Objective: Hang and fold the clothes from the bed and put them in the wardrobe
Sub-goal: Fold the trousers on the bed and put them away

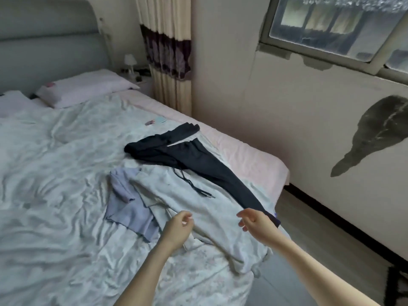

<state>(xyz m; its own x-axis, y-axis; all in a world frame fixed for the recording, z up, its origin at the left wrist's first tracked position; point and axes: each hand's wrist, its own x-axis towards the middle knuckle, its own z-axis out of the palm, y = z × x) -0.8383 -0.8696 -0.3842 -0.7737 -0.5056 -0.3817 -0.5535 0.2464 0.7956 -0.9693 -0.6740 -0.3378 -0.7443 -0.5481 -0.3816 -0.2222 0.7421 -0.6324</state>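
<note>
Dark drawstring trousers (198, 160) lie spread across the bed (55, 173), one leg reaching the near right corner. Under them lies a pale grey garment (198, 208), and beside it a lilac garment (128, 208). My left hand (178, 228) hovers over the grey garment with loosely curled fingers, holding nothing. My right hand (256, 224) hangs just above the trouser leg's end, fingers loosely curled and apart from the cloth. The wardrobe is out of view.
Two pillows (86, 87) lie against the grey headboard (44, 40). A bedside table with a small lamp (130, 62) stands by the curtain (165, 51). To the right, floor (331, 250) runs along a wall under a window (331, 25).
</note>
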